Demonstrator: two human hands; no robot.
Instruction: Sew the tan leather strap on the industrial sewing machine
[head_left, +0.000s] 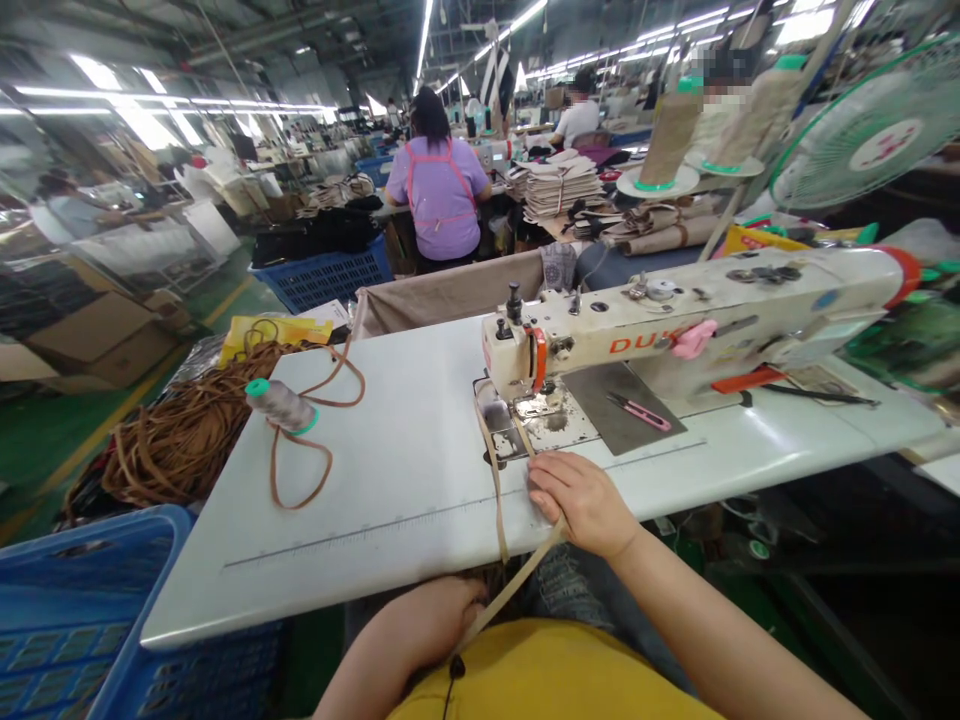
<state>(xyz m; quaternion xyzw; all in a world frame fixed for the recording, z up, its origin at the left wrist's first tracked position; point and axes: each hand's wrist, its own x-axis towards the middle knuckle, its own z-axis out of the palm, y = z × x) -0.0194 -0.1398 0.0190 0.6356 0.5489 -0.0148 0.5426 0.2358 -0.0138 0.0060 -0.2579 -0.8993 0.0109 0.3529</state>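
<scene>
A narrow beige strap (517, 588) runs from under the presser foot of the sewing machine (705, 310) to my right hand, then down to my lap. My right hand (581, 500) lies at the front of the table, its fingers closed on the strap just before the needle area. Below the table edge, my left hand (450, 612) is curled around the strap's lower stretch; its fingertips are partly hidden. Another length of the strap comes off the left side of the needle plate (551, 420) and hangs over the table's front edge.
Pink-handled thread snips (639, 411) lie on the machine bed. A grey thread cone (282, 405) stands tilted on the white table (405, 430), near looped brown cords (165, 430). A blue crate (161, 535) is at the left, a fan (877, 140) at the right. Co-workers sit ahead.
</scene>
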